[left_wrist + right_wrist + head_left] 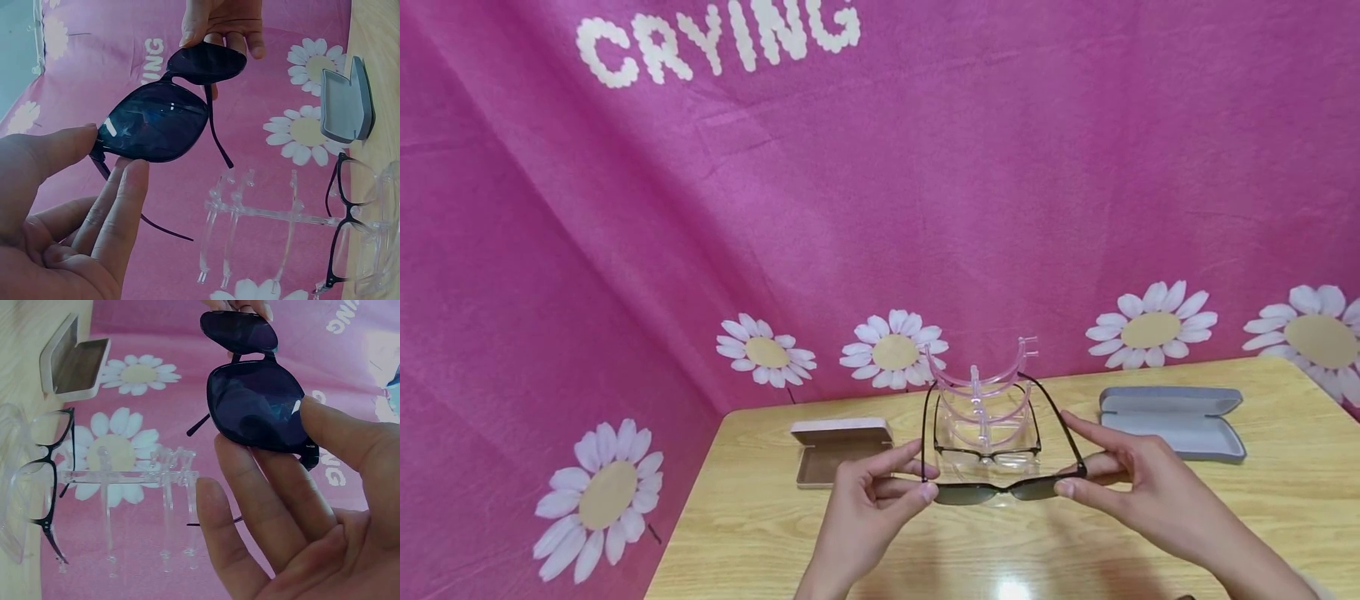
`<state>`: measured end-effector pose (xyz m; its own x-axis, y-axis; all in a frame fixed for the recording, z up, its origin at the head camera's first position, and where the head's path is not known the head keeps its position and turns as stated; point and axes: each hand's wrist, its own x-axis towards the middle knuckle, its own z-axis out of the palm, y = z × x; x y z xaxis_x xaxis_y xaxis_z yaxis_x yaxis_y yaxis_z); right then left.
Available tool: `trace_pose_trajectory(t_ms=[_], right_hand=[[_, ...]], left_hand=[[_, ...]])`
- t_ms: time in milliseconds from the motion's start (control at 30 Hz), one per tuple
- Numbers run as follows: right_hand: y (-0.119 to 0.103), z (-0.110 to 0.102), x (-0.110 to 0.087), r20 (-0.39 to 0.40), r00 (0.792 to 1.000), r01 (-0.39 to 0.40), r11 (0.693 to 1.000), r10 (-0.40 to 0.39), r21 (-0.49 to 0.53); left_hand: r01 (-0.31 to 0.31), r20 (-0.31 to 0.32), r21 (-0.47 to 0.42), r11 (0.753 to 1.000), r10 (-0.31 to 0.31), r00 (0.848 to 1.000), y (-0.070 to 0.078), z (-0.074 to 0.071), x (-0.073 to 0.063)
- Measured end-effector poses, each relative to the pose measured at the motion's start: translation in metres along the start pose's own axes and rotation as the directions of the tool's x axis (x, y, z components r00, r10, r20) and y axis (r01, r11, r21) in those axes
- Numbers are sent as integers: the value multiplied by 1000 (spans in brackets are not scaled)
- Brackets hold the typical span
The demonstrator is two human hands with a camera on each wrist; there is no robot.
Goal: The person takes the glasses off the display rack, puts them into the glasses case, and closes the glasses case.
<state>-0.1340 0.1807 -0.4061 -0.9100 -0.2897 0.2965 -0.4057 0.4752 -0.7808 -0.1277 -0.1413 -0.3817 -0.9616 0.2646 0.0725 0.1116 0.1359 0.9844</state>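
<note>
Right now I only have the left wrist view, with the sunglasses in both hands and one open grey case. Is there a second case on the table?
Observer: Yes, a second case sits on the table, to the left of the stand.
Operator: Is it open or closed, as far as you can tell?
Observer: Open. The head and right wrist views both show its lid raised and a brown inside.
Operator: Does either hand block your sight of it?
Observer: In the head view, the left hand hides part of its near right side.
</note>
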Motion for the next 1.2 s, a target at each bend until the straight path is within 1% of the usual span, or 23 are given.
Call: trace_pose_trajectory(t_ms=[167, 267, 333, 433, 500, 567, 667, 767, 833, 933, 1033, 1133, 1200], right_hand=[[-5, -2, -4, -24, 1000, 12, 999, -13, -31], [-8, -2, -5, -62, 998, 0, 999, -2, -35], [-10, -3, -5, -93, 996, -4, 1000, 1, -27], [-12, -4, -4, -145, 989, -2, 1000, 2, -3], [-14, -4, -3, -167, 986, -20, 1000, 22, 16], [-18, -4, 0, -188, 981, -45, 998, 51, 37], [-25, -2, 4, -204, 974, -88, 993, 101, 73], [-30, 0, 9, -224, 968, -93, 991, 112, 96], [-32, 0, 13, -245, 963, -92, 992, 110, 83], [-34, 0, 17, -272, 956, -94, 994, 107, 62], [-36, -1, 21, -294, 951, -83, 995, 93, 46], [-39, -2, 24, -313, 947, -68, 997, 71, 23], [-40, -3, 26, -317, 946, -62, 998, 64, 14]], left_hand=[[-43, 15, -19, 999, 43, 999, 3, 1, -4], [-68, 16, -31, 997, 69, 997, 3, 2, -4], [-96, 8, -44, 994, 97, 995, 1, 4, -3], [-169, -20, -76, 983, 168, 986, -2, 6, 0], [-225, -43, -96, 970, 222, 974, -4, 8, 4], [-264, -69, -106, 959, 258, 964, -5, 10, 7], [-287, -112, -85, 954, 277, 954, -5, 12, 11], [-292, -152, -47, 955, 282, 947, -3, 14, 15], [-298, -178, -17, 955, 290, 940, -3, 16, 17], [-309, -218, 26, 951, 308, 926, -2, 19, 22], [-332, -251, 70, 941, 339, 907, -1, 20, 27], [-377, -264, 125, 918, 397, 879, 0, 20, 32], [-412, -269, 174, 894, 446, 854, 0, 20, 36]])
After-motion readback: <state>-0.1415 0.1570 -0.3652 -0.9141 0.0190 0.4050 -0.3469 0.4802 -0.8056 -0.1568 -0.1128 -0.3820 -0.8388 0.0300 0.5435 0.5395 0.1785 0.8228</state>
